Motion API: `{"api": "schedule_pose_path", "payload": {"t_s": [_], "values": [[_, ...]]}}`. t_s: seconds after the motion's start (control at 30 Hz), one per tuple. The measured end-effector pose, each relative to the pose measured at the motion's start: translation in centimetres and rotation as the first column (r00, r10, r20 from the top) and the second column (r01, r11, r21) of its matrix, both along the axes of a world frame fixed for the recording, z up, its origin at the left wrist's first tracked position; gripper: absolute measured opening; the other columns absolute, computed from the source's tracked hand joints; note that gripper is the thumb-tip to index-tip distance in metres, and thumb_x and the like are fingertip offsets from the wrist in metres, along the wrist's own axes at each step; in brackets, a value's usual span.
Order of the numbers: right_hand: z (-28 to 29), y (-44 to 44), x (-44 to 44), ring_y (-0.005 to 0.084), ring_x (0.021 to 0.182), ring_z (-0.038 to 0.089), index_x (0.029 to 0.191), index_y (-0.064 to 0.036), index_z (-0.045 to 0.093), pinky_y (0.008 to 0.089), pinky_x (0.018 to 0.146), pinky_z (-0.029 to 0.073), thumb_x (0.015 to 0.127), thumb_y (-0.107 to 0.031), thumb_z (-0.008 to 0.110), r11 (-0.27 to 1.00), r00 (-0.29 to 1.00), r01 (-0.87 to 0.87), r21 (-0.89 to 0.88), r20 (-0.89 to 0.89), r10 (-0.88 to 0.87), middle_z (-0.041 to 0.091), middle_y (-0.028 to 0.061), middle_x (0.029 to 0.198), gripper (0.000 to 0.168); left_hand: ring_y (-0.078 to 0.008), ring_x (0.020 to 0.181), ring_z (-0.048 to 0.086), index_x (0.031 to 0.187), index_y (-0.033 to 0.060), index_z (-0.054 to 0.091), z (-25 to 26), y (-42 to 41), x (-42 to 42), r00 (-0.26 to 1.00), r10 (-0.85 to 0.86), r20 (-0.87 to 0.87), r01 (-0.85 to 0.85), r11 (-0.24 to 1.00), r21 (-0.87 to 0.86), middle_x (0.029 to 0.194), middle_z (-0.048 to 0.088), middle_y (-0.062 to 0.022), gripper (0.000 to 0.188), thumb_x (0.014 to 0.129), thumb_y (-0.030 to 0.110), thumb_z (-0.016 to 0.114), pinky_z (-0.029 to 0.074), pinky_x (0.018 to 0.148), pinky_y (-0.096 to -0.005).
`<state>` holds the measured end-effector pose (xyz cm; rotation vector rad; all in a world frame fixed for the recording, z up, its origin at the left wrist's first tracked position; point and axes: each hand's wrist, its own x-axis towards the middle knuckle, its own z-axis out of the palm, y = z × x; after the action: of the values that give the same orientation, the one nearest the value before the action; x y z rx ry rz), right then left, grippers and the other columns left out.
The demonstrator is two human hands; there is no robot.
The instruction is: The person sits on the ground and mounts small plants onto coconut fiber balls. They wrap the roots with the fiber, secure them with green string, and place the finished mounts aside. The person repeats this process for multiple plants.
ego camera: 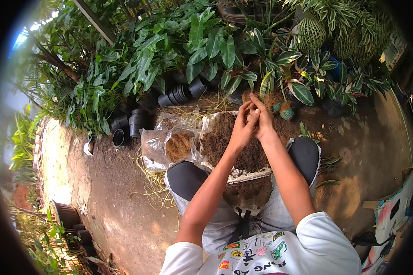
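Observation:
My left hand and my right hand are raised together, with their fingers and palms touching. Overlapping fingers hide whether anything small lies between them. Below them, between my knees, a white sack with its edges folded down holds dark, crumbly soil. To its left, a clear plastic bag gapes around brown coconut fibre. Just past my right hand sit fibre-wrapped root balls; one ball is bound with green twine. A variegated upright leaf rises from another fibre bundle.
Stacked black plastic pots lie at the foot of dense leafy plants, with more pots nearer the left. Pale yellow strings trail over the ground. A ribbed planter stands far left. Cardboard and bags lie right.

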<state>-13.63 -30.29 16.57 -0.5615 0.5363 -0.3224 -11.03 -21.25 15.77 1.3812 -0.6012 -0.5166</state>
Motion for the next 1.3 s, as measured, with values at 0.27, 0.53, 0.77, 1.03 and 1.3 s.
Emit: {"api": "schedule_pose_path", "payload": {"t_s": [0.27,0.53,0.77,1.03,1.3], "values": [[1.2,-1.1,0.0,0.0049,0.051,0.038,0.112,-0.013,0.056,0.0219,0.046,0.028,0.085,-0.022,0.069,0.999,0.999,-0.028,-0.018,0.019,0.028,0.04,-0.0078,0.062,0.031,-0.0172,0.1,0.056,0.137,0.0076,0.036,1.4,1.3,2.2,0.967,0.124,-0.225,-0.134,0.99,-0.032,0.118,0.056,-0.0069,0.064,0.096,0.056,0.039,0.042,0.088,-0.0351],[2.8,-2.2,-0.9,0.0095,0.063,0.047,0.121,-0.005,0.054,0.0246,0.051,0.038,0.078,-0.004,0.074,0.988,0.988,0.013,-0.153,0.154,0.011,0.055,0.0034,0.091,0.048,-0.0186,0.098,0.058,0.135,0.0068,0.036,1.6,3.2,4.9,0.891,0.273,-0.361,-0.286,0.958,0.018,0.115,0.059,-0.007,0.062,0.093,0.05,0.049,0.043,0.083,-0.0353],[3.3,-2.5,-1.5,0.0097,0.065,0.05,0.122,-0.005,0.053,0.0248,0.052,0.04,0.078,-0.002,0.072,0.988,0.989,0.01,-0.152,0.145,0.013,0.058,0.0031,0.087,0.048,-0.0174,0.097,0.059,0.131,0.0082,0.039,-1.3,2.2,4.7,0.913,0.282,-0.297,-0.213,0.946,0.243,0.114,0.06,-0.0046,0.056,0.091,0.042,0.058,0.045,0.083,-0.0354],[3.5,-3.9,-2.3,0.0103,0.066,0.05,0.118,-0.003,0.052,0.0277,0.056,0.043,0.078,0.007,0.058,0.994,0.978,-0.039,-0.102,0.198,0.059,0.06,0.0087,0.095,0.042,-0.0218,0.094,0.06,0.133,-0.0033,0.036,-9.2,0.0,4.9,0.963,0.153,-0.223,-0.028,0.876,0.481,0.119,0.056,-0.0192,0.069,0.088,0.043,0.061,0.047,0.083,-0.034],[4.9,-3.5,-3.1,0.0136,0.075,0.056,0.111,-0.003,0.053,0.0326,0.068,0.054,0.082,0.004,0.046,1.0,0.994,-0.01,0.003,0.107,0.009,0.062,0.013,0.111,0.03,-0.0375,0.113,0.054,0.13,-0.0029,0.041,-23.9,0.1,3.6,0.996,0.012,-0.085,0.062,0.584,0.809,0.122,0.054,-0.0254,0.07,0.084,0.046,0.06,0.042,0.096,-0.0424]]}}
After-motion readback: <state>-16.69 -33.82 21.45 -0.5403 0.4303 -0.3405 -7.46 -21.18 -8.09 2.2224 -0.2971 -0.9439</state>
